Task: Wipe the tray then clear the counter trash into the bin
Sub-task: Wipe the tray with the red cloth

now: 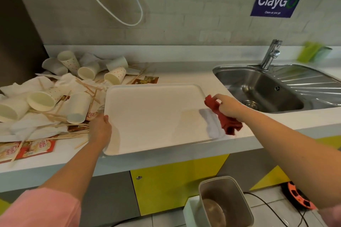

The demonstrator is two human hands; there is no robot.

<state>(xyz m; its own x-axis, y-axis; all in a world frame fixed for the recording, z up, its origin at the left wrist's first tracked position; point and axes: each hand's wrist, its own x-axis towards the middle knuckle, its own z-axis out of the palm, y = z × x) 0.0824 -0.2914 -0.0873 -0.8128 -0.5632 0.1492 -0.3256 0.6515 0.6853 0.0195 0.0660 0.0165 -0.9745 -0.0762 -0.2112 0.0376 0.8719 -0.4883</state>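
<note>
A white tray [156, 116] lies on the white counter, its near edge over the counter's front. My left hand [100, 129] grips the tray's left rim, thumb on top. My right hand [229, 108] holds a crumpled red cloth [224, 117] at the tray's right edge, forefinger stretched out. A heap of trash [55, 97] covers the counter to the left: several paper cups, napkins, wooden stirrers and creamer sachets. An open grey bin [226, 202] stands on the floor below the counter, right of centre.
A steel sink [262, 90] with a tap [271, 53] is set into the counter on the right. A white cable hangs on the wall behind. Yellow cupboard doors run under the counter. An orange cable reel [297, 198] lies on the tiled floor.
</note>
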